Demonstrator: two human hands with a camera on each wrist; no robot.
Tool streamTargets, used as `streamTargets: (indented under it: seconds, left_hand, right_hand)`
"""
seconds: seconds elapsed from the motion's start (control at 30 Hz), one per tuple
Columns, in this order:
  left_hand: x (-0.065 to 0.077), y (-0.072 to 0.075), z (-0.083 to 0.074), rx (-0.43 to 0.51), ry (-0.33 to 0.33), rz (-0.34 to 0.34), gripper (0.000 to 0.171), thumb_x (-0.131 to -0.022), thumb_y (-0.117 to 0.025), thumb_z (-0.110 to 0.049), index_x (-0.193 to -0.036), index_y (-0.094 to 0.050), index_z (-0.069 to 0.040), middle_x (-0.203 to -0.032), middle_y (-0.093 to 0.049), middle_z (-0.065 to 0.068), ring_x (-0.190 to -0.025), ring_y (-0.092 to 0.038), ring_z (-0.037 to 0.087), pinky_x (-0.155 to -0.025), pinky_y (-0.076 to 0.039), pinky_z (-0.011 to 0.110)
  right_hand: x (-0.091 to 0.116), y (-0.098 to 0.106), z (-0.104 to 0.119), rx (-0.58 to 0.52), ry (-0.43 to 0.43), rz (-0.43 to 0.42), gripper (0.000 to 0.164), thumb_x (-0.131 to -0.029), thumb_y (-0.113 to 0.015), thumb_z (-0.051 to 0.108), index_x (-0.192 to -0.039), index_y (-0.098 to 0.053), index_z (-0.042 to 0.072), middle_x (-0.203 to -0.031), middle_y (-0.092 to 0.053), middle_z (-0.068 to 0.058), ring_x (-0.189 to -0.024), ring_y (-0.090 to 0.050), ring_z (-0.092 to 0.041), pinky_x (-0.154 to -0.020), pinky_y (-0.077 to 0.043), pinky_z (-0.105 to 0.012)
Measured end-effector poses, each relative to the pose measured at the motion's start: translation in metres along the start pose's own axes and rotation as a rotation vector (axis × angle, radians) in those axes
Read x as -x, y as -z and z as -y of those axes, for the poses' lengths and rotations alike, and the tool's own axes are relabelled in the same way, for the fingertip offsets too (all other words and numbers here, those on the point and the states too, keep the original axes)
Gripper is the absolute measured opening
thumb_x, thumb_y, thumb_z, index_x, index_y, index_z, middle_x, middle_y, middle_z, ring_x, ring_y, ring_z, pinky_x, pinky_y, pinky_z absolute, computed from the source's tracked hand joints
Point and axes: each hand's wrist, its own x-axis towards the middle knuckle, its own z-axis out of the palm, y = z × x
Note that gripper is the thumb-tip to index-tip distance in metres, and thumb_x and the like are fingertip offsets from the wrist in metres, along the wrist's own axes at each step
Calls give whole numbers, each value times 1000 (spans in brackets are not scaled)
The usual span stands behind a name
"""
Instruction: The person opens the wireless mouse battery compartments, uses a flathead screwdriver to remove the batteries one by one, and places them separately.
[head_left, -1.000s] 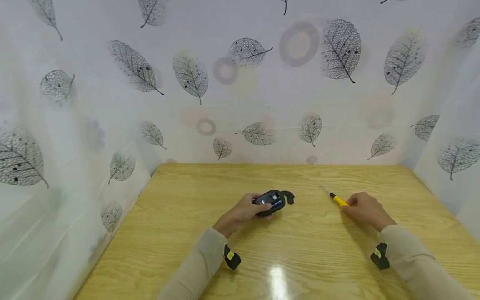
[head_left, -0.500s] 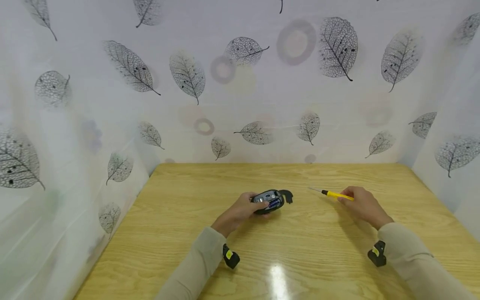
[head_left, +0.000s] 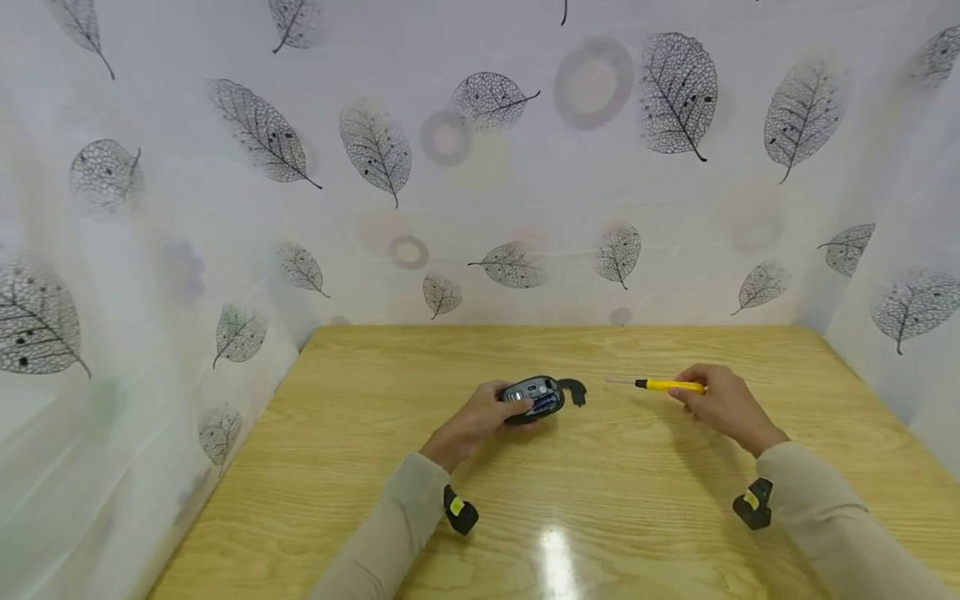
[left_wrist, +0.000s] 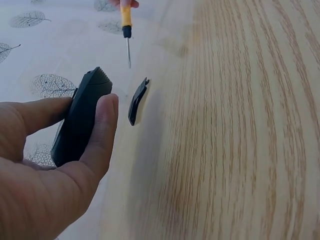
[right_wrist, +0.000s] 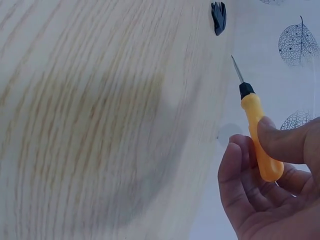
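Observation:
My left hand [head_left: 480, 417] grips a black computer mouse [head_left: 534, 398], thumb across its underside, which faces up. The mouse's battery bay is uncovered, and a dark blue battery [head_left: 546, 403] shows inside. Just right of the mouse, a curved black battery cover [head_left: 575, 390] lies on the table. Farther right, my right hand [head_left: 726, 406] pinches a screwdriver by its yellow handle [right_wrist: 260, 140] between thumb and fingers. Its thin metal shaft [right_wrist: 237, 69] points left toward the cover. In the left wrist view the mouse [left_wrist: 82, 120] appears edge-on between thumb and fingers.
A wood-grain table [head_left: 600, 500] extends beneath both hands. Behind it and along its sides hangs a pale curtain [head_left: 480, 192] with a leaf print. A black wrist camera [head_left: 461, 510] sits below the left sleeve, and another camera [head_left: 753, 503] below the right.
The screwdriver has swung from pointing up-left to lying nearly level, its tip farther left, as my right hand rose slightly. My left hand has tilted the mouse so its underside shows more.

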Motion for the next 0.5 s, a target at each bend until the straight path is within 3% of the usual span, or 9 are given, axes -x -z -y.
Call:
streamTargets:
  seconds: [0.5]
  left_hand:
    - [-2,3,1,26,-8,-37,53,-100,-65,-6,-145,-41,7,-130,-55,28,-99,-69,27,-93,-59,36]
  right_hand:
    - [-3,3,13,-42,72,-27,27,-100,-64,8,-119,-63,-12,-102,-67,-27,-79,-69,-31,-66,-63,-38]
